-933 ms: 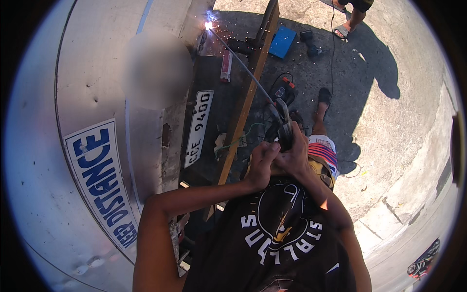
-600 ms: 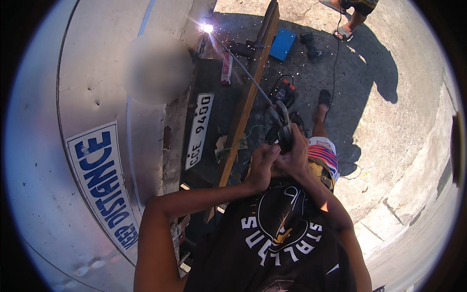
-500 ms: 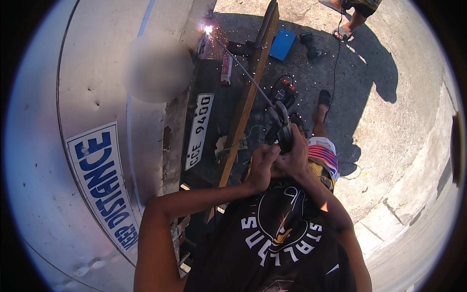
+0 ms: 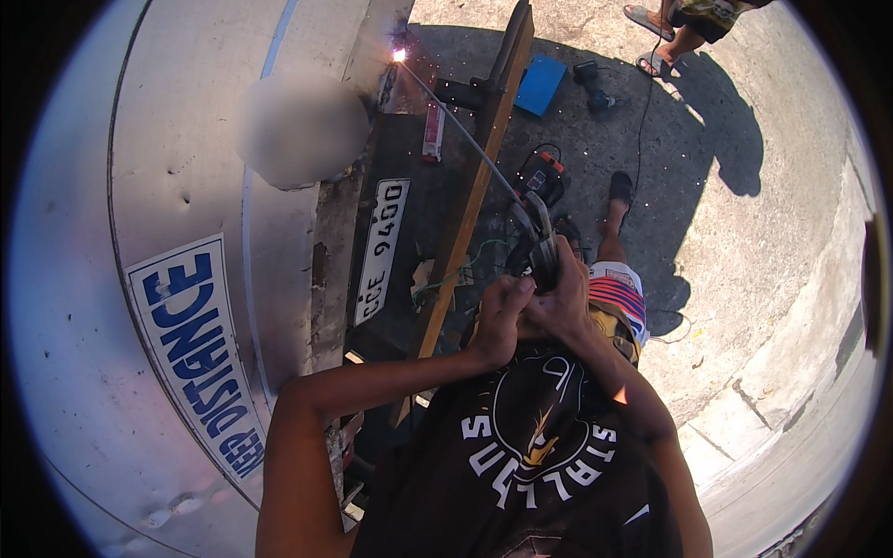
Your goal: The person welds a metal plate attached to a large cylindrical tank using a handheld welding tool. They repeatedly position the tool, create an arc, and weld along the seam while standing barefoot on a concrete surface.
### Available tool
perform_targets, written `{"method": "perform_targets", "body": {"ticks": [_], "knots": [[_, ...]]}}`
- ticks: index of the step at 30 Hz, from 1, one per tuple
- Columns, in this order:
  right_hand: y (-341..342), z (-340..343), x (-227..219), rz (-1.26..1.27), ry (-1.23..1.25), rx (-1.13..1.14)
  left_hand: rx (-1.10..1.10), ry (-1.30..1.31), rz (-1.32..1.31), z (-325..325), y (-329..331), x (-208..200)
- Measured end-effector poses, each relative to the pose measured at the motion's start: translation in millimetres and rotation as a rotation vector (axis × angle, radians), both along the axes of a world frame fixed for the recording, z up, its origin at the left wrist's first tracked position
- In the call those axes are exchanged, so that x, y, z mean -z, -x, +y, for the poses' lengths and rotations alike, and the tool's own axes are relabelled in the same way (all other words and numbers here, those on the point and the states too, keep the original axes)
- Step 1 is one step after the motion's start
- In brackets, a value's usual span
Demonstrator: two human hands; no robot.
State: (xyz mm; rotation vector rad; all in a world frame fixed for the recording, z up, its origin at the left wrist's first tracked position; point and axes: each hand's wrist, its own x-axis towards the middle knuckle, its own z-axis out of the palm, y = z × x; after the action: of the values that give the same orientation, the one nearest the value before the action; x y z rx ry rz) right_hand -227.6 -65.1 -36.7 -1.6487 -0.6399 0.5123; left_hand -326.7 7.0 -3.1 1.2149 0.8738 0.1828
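My right hand (image 4: 564,296) is closed around the dark handle of a welding electrode holder (image 4: 542,253). Pressed up beside it, my left hand (image 4: 502,316) is closed at the handle's lower end; its fingertips are partly hidden. From the holder's jaws a long thin welding rod (image 4: 460,127) slants up and left. A bright arc with sparks (image 4: 399,56) glows at the rod's tip, against the edge of a large silver metal panel (image 4: 191,200). Part of the panel is blurred.
A long rusty-brown metal bar (image 4: 462,228) crosses below the rod. Nearby lie a red-white box (image 4: 433,132), a blue flat sheet (image 4: 541,86), a cordless drill (image 4: 593,86) and a red-black device (image 4: 541,179). A white plate (image 4: 381,251) hangs left. Another person's legs (image 4: 684,42) stand top right.
The arc is smaller, with fewer sparks flying. Top right, the other person's legs have shifted slightly. My hands and the holder stay almost where they were.
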Motion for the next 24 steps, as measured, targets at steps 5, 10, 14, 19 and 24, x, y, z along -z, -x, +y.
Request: {"method": "perform_targets", "body": {"ticks": [5, 10, 14, 19, 24], "knots": [[0.4, 0.4, 0.4, 0.006, 0.001, 0.009, 0.017, -0.003, -0.010, 1.3, 1.1, 2.4], [0.0, 0.9, -0.9, 0.001, -0.009, 0.007, 0.001, 0.007, 0.004, 0.3, 0.6, 1.0], [-1.1, 1.8, -1.5, -0.025, -0.024, 0.010, 0.004, -0.011, 0.003, 0.8, -0.2, -0.7], [-1.7, 1.6, -1.3, -0.051, -0.029, 0.010, -0.021, 0.015, 0.004, -0.9, -0.8, -4.1], [-1.1, 1.0, 1.1, -0.055, -0.026, 0.004, -0.005, -0.020, 0.012, 0.1, -0.5, -5.4]]}}
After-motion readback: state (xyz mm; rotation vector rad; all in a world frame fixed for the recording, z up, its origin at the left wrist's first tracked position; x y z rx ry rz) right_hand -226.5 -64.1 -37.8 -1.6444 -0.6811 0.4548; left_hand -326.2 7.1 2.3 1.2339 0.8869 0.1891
